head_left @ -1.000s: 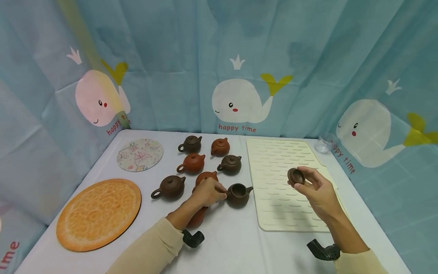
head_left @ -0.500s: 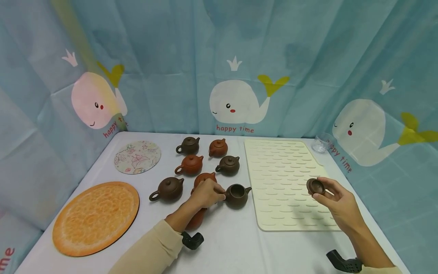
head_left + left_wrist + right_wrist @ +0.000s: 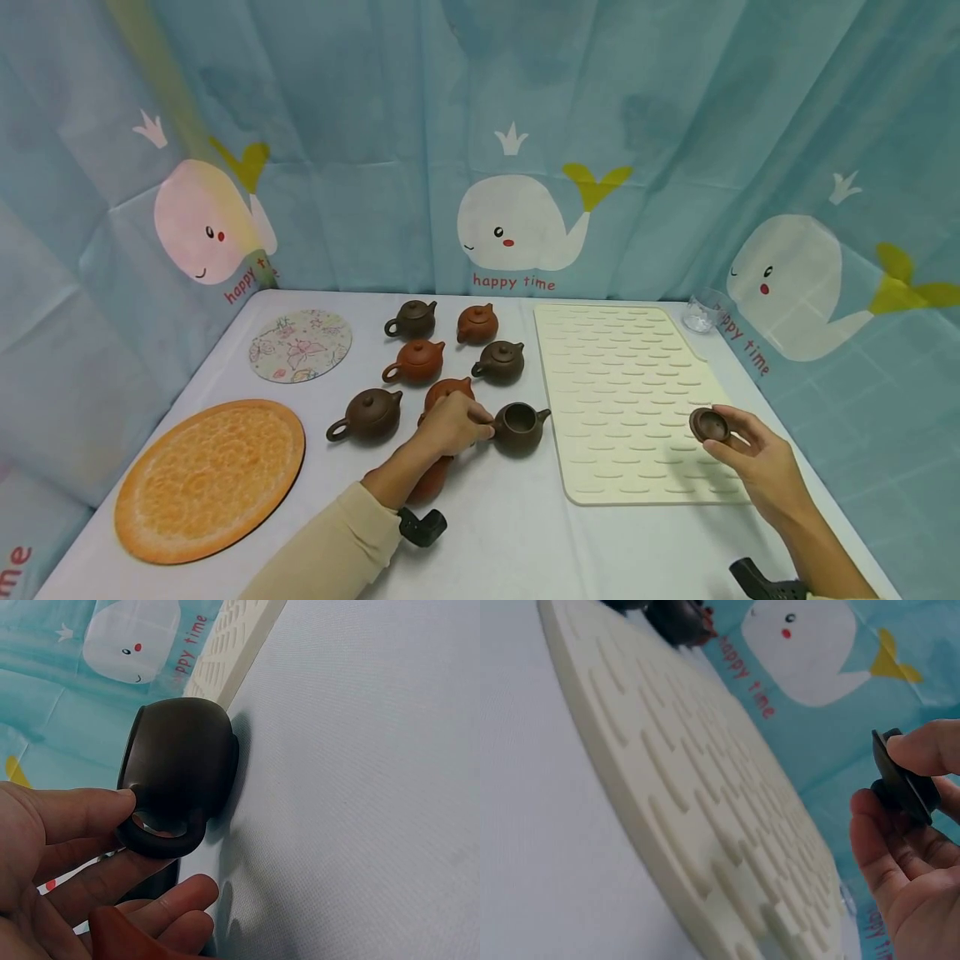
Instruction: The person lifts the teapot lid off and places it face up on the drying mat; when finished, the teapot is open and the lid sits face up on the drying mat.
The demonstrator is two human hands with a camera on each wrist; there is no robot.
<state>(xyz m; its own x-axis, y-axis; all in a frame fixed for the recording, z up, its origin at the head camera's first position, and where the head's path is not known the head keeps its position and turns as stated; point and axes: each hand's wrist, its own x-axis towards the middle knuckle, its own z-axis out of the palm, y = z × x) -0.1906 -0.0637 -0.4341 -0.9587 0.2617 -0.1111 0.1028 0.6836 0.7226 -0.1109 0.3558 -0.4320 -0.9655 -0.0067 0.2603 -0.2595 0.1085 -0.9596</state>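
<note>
My left hand [image 3: 453, 423] pinches the handle of a dark brown teapot [image 3: 519, 431] that stands lidless on the white cloth. The left wrist view has the thumb on top of the handle of that teapot [image 3: 178, 754], with fingers beneath it. Over the right part of the cream mat [image 3: 637, 400], my right hand [image 3: 763, 457] holds a small dark teapot lid [image 3: 709, 425], its hollow underside facing up toward the head camera. Thumb and fingers pinch the lid [image 3: 906, 784] in the right wrist view. Part of a red-brown teapot [image 3: 450, 392] is hidden behind my left hand.
Several lidded teapots stand left of the mat, including a dark one [image 3: 371, 415] and a red one [image 3: 417, 361]. Another red teapot [image 3: 430, 482] sits under my left forearm. A bread-patterned round mat [image 3: 210, 479], a floral disc [image 3: 300, 346] and a clear glass bowl [image 3: 703, 312] lie farther out.
My right hand has moved right and toward me with the lid, and the lid's hollow has tipped further upward. My left hand keeps its hold on the teapot handle.
</note>
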